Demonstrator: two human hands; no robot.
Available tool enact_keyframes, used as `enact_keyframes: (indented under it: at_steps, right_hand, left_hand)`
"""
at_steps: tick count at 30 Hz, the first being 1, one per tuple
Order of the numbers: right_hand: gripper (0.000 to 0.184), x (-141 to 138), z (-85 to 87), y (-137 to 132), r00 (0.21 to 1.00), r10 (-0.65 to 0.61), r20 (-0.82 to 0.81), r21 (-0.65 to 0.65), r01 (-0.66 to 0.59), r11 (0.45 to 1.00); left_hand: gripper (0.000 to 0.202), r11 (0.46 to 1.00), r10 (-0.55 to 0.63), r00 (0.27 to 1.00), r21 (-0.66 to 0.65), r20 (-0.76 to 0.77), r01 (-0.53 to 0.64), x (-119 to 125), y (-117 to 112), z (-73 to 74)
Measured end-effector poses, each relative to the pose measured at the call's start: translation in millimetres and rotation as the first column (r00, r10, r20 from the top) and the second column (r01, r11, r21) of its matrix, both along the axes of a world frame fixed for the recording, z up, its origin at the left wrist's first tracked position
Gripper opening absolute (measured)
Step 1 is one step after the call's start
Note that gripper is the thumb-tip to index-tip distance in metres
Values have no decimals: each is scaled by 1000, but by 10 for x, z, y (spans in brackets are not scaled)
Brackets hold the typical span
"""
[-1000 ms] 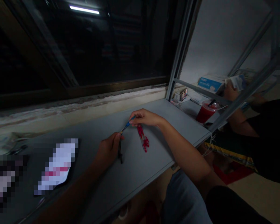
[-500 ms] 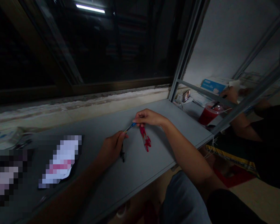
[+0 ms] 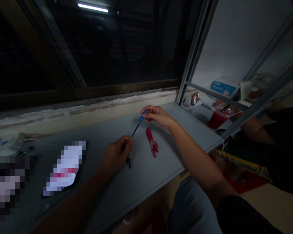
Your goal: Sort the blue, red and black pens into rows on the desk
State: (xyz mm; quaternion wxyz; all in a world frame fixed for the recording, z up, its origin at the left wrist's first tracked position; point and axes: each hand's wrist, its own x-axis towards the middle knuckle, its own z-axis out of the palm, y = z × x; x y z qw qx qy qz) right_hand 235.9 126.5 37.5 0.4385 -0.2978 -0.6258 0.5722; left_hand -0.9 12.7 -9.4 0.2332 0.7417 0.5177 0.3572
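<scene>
My right hand [image 3: 157, 116] pinches the blue end of a thin dark pen refill [image 3: 136, 129], which slants down to my left hand. My left hand [image 3: 118, 151] is closed round a black pen [image 3: 129, 162], mostly hidden by the fingers; its dark end pokes out below them. The refill runs into the left fingers, and where it meets the pen is hidden. On the grey desk, below my right hand and apart from both hands, lie red and clear pen parts [image 3: 152, 143] close together; I cannot tell how many.
On the left of the desk [image 3: 161, 175] lie a blurred-out phone-like object [image 3: 63, 169] and a tissue pack [image 3: 6, 144]. Metal frame bars [image 3: 215, 94] divide off the right side, where a co-worker's arm is near a cup of red drink [image 3: 218, 117] and a blue-white box [image 3: 224, 87].
My right hand has moved up and away from my left, and more of the dark refill shows between them. The co-worker's hand has moved down behind the red drink.
</scene>
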Motion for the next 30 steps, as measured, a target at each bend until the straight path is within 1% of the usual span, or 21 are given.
enact_keyframes:
  at_steps: [2, 3, 5, 7, 9, 11, 14, 16, 18, 19, 21, 22, 24, 25, 27, 30]
  right_hand:
    - [17, 4, -7, 12, 999, -47, -8, 9, 47, 999]
    - [16, 3, -9, 14, 999, -43, 9, 18, 43, 999]
    - [17, -6, -13, 5, 996, 33, 83, 24, -35, 999]
    - [22, -26, -20, -15, 979, 130, 155, 5, -132, 991]
    - [26, -46, -30, -41, 963, 176, 205, -19, -176, 984]
    - [30, -56, -40, -64, 950, 167, 264, -16, -169, 985]
    - [43, -50, -50, -87, 915, 146, 377, 17, -164, 986]
    - [49, -44, -53, -90, 889, 170, 425, 27, -200, 979]
    - [47, -45, -56, -83, 873, 212, 440, 4, -238, 971]
    - [42, -48, -58, -76, 877, 219, 427, -10, -237, 971]
    - [27, -54, -61, -62, 912, 205, 356, -24, -210, 977]
    - [24, -54, -62, -55, 929, 198, 312, -22, -202, 979]
    - [27, -47, -59, -45, 938, 222, 267, -8, -228, 974]
    - [29, -39, -55, -43, 929, 247, 276, -3, -257, 967]
    - [34, -22, -46, -43, 905, 270, 329, 15, -291, 957]
    - [44, -6, -34, -56, 876, 235, 421, 57, -284, 957]
  left_hand:
    - [35, 1000, -4, 1000, 11, 5, 4, 0, 0, 11]
    - [35, 1000, -10, 1000, 20, 7, 10, 1, -1, 18]
    - [35, 999, -17, 1000, 33, 7, 17, 5, -1, 28]
    - [34, 999, -17, 1000, 38, -2, 17, 6, 1, 27]
    - [34, 999, -9, 1000, 42, -20, 10, 1, 9, 17]
    - [35, 999, -6, 1000, 44, -30, 7, -9, 22, 4]
    - [34, 999, 15, 1000, 40, -13, -14, -25, 43, -6]
    - [32, 999, 18, 1000, 36, -7, -18, -30, 52, -1]
    - [32, 999, 7, 1000, 35, -11, -7, -29, 54, 10]
    - [33, 999, 4, 1000, 36, -14, -3, -28, 53, 15]
    - [35, 999, 9, 1000, 38, -17, -9, -28, 52, 20]
    - [35, 999, 13, 1000, 37, -21, -12, -29, 53, 20]
    - [36, 999, 8, 1000, 33, -29, -7, -34, 57, 16]
    - [37, 1000, 2, 999, 27, -34, -1, -36, 59, 14]
    - [38, 1000, 1, 999, 19, -36, -1, -38, 60, 14]
    - [37, 1000, 20, 999, 15, -38, -19, -30, 49, 28]
